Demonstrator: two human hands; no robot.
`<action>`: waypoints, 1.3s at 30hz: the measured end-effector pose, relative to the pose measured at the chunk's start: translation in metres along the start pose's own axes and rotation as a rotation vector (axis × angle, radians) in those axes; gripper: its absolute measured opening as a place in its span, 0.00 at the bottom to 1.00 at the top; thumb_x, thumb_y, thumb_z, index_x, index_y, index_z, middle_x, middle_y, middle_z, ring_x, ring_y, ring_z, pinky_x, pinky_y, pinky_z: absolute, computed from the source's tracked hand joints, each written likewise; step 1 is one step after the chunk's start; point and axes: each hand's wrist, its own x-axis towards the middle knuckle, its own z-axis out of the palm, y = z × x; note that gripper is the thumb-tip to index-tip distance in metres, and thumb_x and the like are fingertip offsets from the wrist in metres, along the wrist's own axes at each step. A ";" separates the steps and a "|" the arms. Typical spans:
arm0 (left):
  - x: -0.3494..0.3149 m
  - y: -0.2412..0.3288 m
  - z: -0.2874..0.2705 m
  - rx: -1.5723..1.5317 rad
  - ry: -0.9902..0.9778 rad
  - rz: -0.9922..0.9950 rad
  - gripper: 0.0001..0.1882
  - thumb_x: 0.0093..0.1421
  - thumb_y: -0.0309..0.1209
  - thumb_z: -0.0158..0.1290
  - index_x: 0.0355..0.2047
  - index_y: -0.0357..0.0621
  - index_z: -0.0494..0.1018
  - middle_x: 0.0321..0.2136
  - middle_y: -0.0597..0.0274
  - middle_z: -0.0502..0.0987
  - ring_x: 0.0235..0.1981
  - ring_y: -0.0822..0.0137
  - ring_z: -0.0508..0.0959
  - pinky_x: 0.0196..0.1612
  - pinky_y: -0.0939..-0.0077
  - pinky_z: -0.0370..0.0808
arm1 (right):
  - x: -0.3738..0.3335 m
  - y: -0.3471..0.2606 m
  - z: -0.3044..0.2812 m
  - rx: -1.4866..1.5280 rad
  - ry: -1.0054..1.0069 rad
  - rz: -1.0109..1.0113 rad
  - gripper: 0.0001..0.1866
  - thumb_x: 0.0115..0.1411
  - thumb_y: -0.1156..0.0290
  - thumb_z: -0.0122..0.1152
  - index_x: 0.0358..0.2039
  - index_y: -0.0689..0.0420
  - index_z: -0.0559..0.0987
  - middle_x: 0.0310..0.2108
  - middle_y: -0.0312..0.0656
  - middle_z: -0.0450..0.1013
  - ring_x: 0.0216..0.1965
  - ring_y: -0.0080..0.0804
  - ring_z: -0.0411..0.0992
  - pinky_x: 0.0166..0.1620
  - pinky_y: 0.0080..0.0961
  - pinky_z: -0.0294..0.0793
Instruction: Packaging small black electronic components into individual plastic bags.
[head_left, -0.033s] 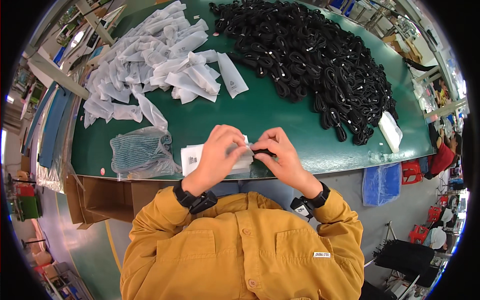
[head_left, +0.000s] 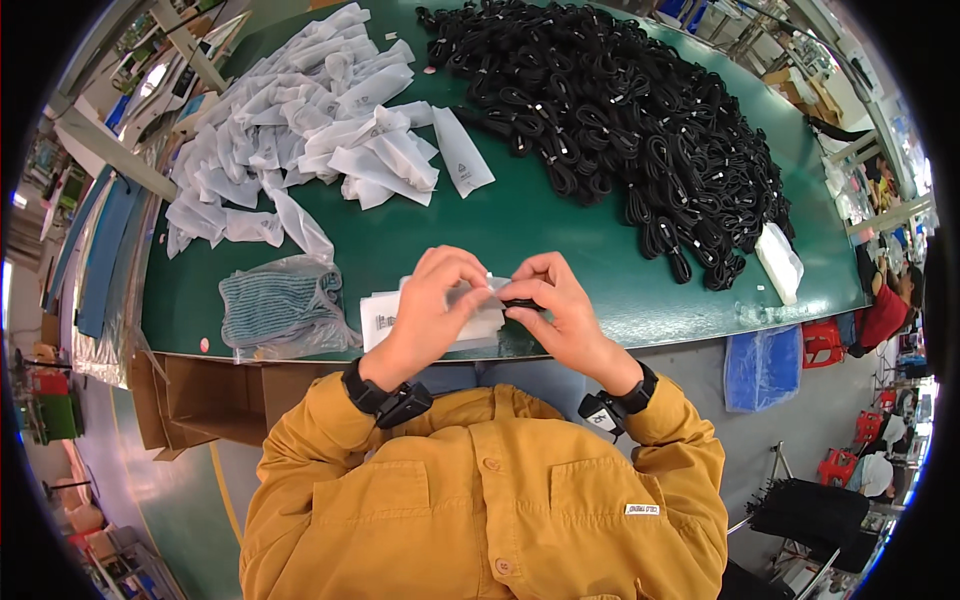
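On the green table's near edge my two hands meet at the fingertips. My left hand (head_left: 437,305) is closed in a pinch on a whitish translucent bag, mostly hidden by the fingers. Between thumb and fingers, my right hand (head_left: 567,312) grips a bundled black cable (head_left: 521,304), one end of it at the bag. Under my left hand lies a stack of flat white bags (head_left: 380,318). Farther off, a heap of filled whitish bags (head_left: 290,125) spreads at the left. A large pile of coiled black cables (head_left: 620,110) covers the right.
A clear plastic bag with blue-green ribbed fabric (head_left: 275,305) sits left of my hands. One whitish bag (head_left: 463,152) lies apart from the heap. At the table's right edge is a white plastic packet (head_left: 779,262). A blue bin (head_left: 764,368) and cardboard box (head_left: 215,400) stand below.
My left fingers have shifted very slightly at the bag's edge. Both hands keep their hold, and the piles stay as they were.
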 end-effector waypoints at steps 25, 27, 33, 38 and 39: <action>0.112 -0.007 -0.127 0.088 0.408 -0.132 0.12 0.64 0.37 0.55 0.43 0.43 0.75 0.39 0.65 0.78 0.37 0.69 0.76 0.39 0.74 0.74 | 0.063 0.114 -0.049 -1.315 0.027 -0.039 0.20 0.50 0.65 0.70 0.37 0.57 0.70 0.28 0.43 0.67 0.30 0.42 0.73 0.29 0.34 0.75; 0.074 -0.002 -0.097 0.349 0.214 -0.030 0.12 0.63 0.35 0.56 0.42 0.42 0.75 0.39 0.58 0.78 0.35 0.66 0.78 0.40 0.73 0.75 | 0.054 0.096 -0.045 -1.282 0.002 -0.059 0.19 0.51 0.67 0.68 0.37 0.58 0.69 0.28 0.43 0.67 0.29 0.42 0.74 0.27 0.34 0.76; -0.019 -0.027 0.003 0.278 -0.098 -0.020 0.10 0.55 0.25 0.62 0.38 0.42 0.77 0.31 0.59 0.74 0.30 0.62 0.76 0.37 0.68 0.74 | 0.043 0.082 -0.038 -1.170 0.028 -0.031 0.15 0.54 0.72 0.63 0.38 0.58 0.68 0.29 0.46 0.68 0.27 0.45 0.74 0.27 0.37 0.77; -0.031 -0.035 0.023 0.506 0.010 0.098 0.07 0.53 0.24 0.63 0.31 0.41 0.76 0.28 0.58 0.71 0.28 0.58 0.75 0.32 0.66 0.73 | 0.030 0.084 -0.038 -1.026 0.046 0.103 0.13 0.57 0.73 0.61 0.39 0.59 0.67 0.29 0.50 0.71 0.24 0.50 0.74 0.27 0.39 0.76; -0.031 -0.038 0.023 0.511 0.017 0.083 0.07 0.52 0.24 0.63 0.30 0.41 0.75 0.28 0.58 0.71 0.28 0.58 0.74 0.32 0.66 0.72 | 0.024 0.084 -0.036 -1.000 0.058 0.112 0.13 0.57 0.73 0.61 0.39 0.59 0.67 0.29 0.51 0.72 0.24 0.50 0.74 0.26 0.39 0.75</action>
